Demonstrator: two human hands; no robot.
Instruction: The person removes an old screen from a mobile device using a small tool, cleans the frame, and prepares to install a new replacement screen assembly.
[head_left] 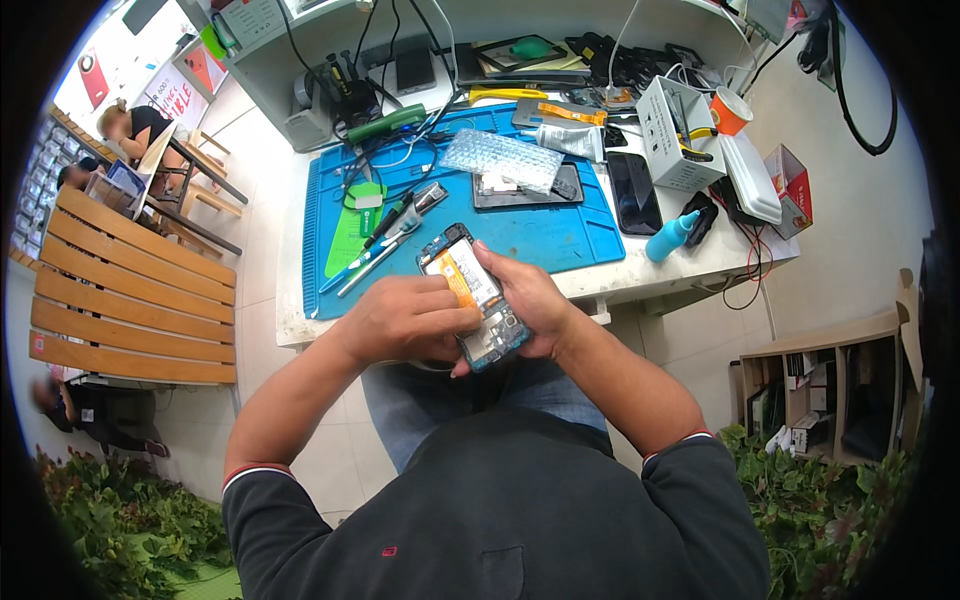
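An opened smartphone, its battery and inner boards bare, is tilted above my lap at the bench's front edge. My right hand grips it along the right side, thumb near the top of the battery. Across the battery runs an orange flex cable. Over the phone's left side my left hand is closed, fingers curled and touching the lower end of that cable; whatever its fingertips pinch is hidden.
A blue work mat bears a screwdriver, tweezers, a green card and bubble wrap over a phone part. To the right lie a dark phone, a blue bottle and a white box. A slatted bench stands left.
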